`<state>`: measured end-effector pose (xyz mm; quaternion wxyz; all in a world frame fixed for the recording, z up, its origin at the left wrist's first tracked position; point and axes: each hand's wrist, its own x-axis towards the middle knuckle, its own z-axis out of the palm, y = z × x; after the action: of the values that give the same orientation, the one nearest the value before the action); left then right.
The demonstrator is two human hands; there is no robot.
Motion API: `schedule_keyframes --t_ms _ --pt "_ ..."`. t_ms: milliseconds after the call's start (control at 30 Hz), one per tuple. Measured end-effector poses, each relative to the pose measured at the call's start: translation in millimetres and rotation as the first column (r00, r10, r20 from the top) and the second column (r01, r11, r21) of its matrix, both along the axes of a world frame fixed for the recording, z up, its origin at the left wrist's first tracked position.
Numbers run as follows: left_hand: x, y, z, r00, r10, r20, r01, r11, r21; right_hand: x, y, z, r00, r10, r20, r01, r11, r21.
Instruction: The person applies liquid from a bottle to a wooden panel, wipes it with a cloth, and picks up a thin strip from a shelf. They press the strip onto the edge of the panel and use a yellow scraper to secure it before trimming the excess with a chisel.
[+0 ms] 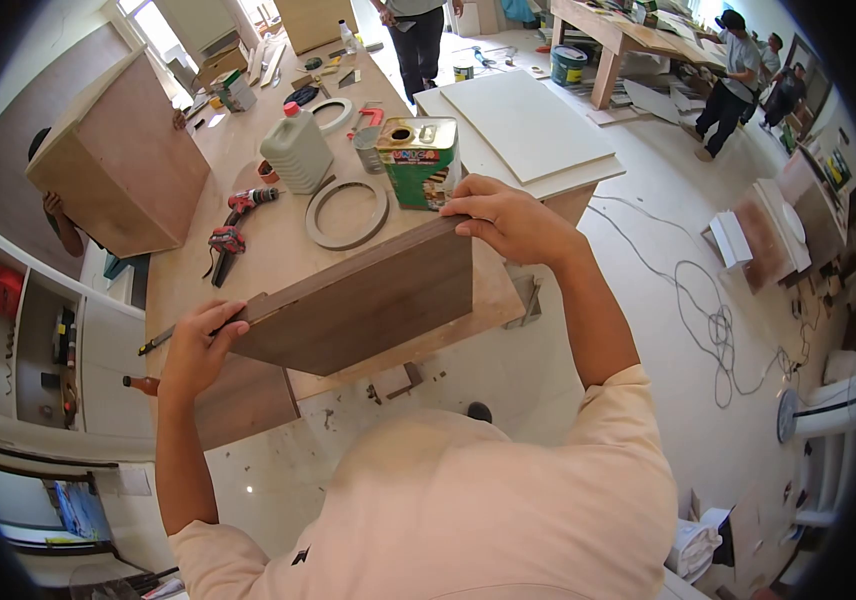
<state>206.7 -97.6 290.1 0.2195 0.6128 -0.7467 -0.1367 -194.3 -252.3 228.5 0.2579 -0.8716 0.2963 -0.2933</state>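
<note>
Between my two hands a dark brown wood-grain panel [368, 300] is tilted on its long edge at the near side of the workbench [278, 240]. My left hand [206, 345] is closed on its left end, thumb and fingers at the upper edge. The top right corner is pinched by my right hand [513, 222]. A thin utility knife [155, 342] lies just left of my left hand. Right behind my right hand stands a green metal can [422, 170]. A roll of edge banding [346, 214] lies flat beyond the panel.
A red cordless drill [238, 225], a white jug [296, 150] and a red clamp [364, 122] are on the bench. White boards [528, 125] lie at its right. At left a person holds a large wooden box [133, 160]. A cable [718, 320] coils on the floor.
</note>
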Motion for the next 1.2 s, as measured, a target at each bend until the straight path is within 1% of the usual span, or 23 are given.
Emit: schedule_keyframes --t_ms 133,233,333,433,533,567,633,767,967,1067,1133,1167,1200 --pt "-0.4 1.3 0.8 1.0 -0.002 0.0 0.002 1.0 -0.003 3.6 5.6 8.4 0.996 -0.041 -0.078 0.033 0.995 -0.096" --pt "-0.7 2.2 -0.2 1.0 0.008 -0.018 -0.008 1.0 0.001 5.3 3.9 9.5 0.993 -0.04 -0.11 0.024 0.99 -0.14" --pt "-0.8 1.7 -0.1 1.0 0.014 -0.023 -0.014 1.0 0.011 6.1 5.5 14.2 0.989 -0.042 -0.139 0.021 0.989 -0.145" --pt "0.8 1.5 -1.8 0.999 0.019 -0.037 -0.019 1.0 0.011 5.5 3.8 14.0 0.99 -0.03 -0.14 0.0 0.979 -0.205" --pt "1.5 0.7 -3.6 0.999 0.029 -0.045 -0.028 0.999 0.027 5.7 4.2 22.0 0.982 -0.019 -0.186 -0.031 0.964 -0.265" --pt "2.1 0.2 -4.2 0.998 0.034 -0.045 -0.032 0.999 0.035 6.7 2.4 22.5 0.975 -0.022 -0.219 -0.039 0.962 -0.271" --pt "5.9 -1.1 -7.4 1.0 -0.007 -0.012 0.007 1.0 -0.012 9.3 -2.1 21.9 0.959 -0.026 -0.283 -0.057 0.958 -0.281" --pt "8.1 -1.4 -9.6 1.0 -0.029 0.002 0.029 0.998 -0.055 12.5 -3.4 20.9 0.961 -0.046 -0.273 -0.047 0.944 -0.327" --pt "12.2 -2.2 -11.0 0.999 -0.046 0.011 0.047 0.996 -0.075 13.1 -2.9 18.1 0.954 -0.09 -0.286 -0.03 0.92 -0.39" --pt "5.0 1.3 -3.2 0.999 0.021 -0.031 -0.021 1.0 0.011 15.1 -1.2 21.3 0.945 -0.115 -0.307 -0.026 0.908 -0.419" --pt "11.8 -0.7 -10.2 1.0 -0.02 0.003 0.02 0.998 -0.057 16.9 3.5 25.1 0.937 -0.135 -0.322 -0.029 0.89 -0.455" --pt "14.3 -1.3 -12.8 0.999 -0.041 0.022 0.043 0.995 -0.089 21.7 5.6 24.1 0.943 -0.115 -0.311 -0.048 0.881 -0.47" --pt "13.7 -0.5 -11.5 0.999 -0.037 0.028 0.039 0.996 -0.079 29.8 8.0 22.2 0.949 -0.095 -0.301 -0.066 0.872 -0.485"
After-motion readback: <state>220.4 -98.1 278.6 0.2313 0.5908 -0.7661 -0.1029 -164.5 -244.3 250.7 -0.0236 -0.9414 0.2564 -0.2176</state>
